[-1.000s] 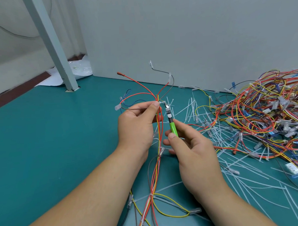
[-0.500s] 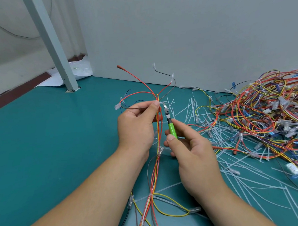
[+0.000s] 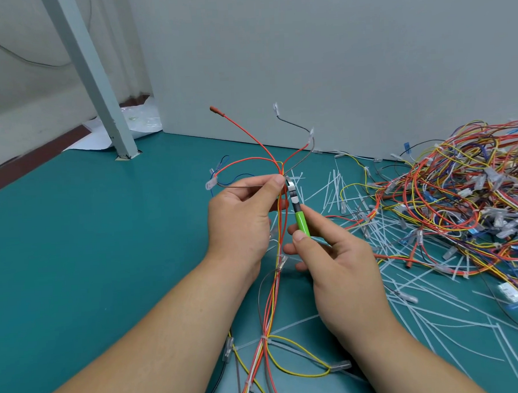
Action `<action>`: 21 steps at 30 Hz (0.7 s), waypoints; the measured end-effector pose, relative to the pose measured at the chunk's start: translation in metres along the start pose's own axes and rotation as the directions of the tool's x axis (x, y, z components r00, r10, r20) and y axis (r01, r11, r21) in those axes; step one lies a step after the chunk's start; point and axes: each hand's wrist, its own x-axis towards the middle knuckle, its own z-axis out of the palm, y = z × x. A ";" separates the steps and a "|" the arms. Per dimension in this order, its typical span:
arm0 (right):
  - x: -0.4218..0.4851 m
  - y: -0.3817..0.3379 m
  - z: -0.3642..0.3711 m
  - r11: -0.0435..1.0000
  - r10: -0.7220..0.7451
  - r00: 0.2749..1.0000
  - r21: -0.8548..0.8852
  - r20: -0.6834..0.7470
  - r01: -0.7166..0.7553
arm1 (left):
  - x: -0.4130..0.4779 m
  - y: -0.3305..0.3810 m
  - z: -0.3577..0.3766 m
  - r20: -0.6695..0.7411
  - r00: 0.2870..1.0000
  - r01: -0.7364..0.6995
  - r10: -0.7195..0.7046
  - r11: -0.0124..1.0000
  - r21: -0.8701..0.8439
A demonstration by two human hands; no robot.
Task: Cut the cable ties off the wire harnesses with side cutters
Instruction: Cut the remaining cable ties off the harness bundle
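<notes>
The harness (image 3: 274, 284) looks light and limp: a handful of thin orange, yellow and grey wires that sag wherever they are not held. It should be gripped close to a tie, so that the bundle stays taut and the tie stands clear of the insulation. That insulation is soft and probably nicks easily. The tie itself is likely stiff, thin nylon that parts with a snap.

The left hand (image 3: 241, 218) pinches the harness between thumb and forefinger, right where the wires fork. Above this hand the loose ends fan out, some tipped with clear sleeves, one with a red-brown cap. Below it the bundle runs down toward the person, cinched by a white tie (image 3: 264, 338), where a yellow loop splits off.

Just right of the left hand, the right hand (image 3: 338, 264) grips the green-handled cutters (image 3: 301, 221), thumb along the handle. The metal tip sits against the left thumb tip at the fork. I cannot tell whether the blades are open, and the tie there is too small to make out.

Farther right of the left hand, cut white ties (image 3: 334, 187) litter the teal counter (image 3: 105, 232), and beyond them lies a tangled pile (image 3: 459, 193) of multicoloured harnesses.
</notes>
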 end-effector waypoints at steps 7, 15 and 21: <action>-0.001 0.001 -0.001 0.999 0.030 1.000 0.018 -0.006 -0.029 | 0.000 -0.002 -0.001 0.022 0.999 0.044 -0.044 0.999 0.013; -0.001 0.003 -0.004 0.984 0.134 0.991 0.122 -0.021 -0.131 | 0.002 -0.005 -0.002 0.018 0.999 0.042 -0.042 0.999 -0.002; -0.002 0.001 -0.003 0.986 0.127 0.991 0.111 -0.027 -0.124 | 0.004 -0.005 -0.002 0.011 0.999 0.030 -0.030 1.000 0.008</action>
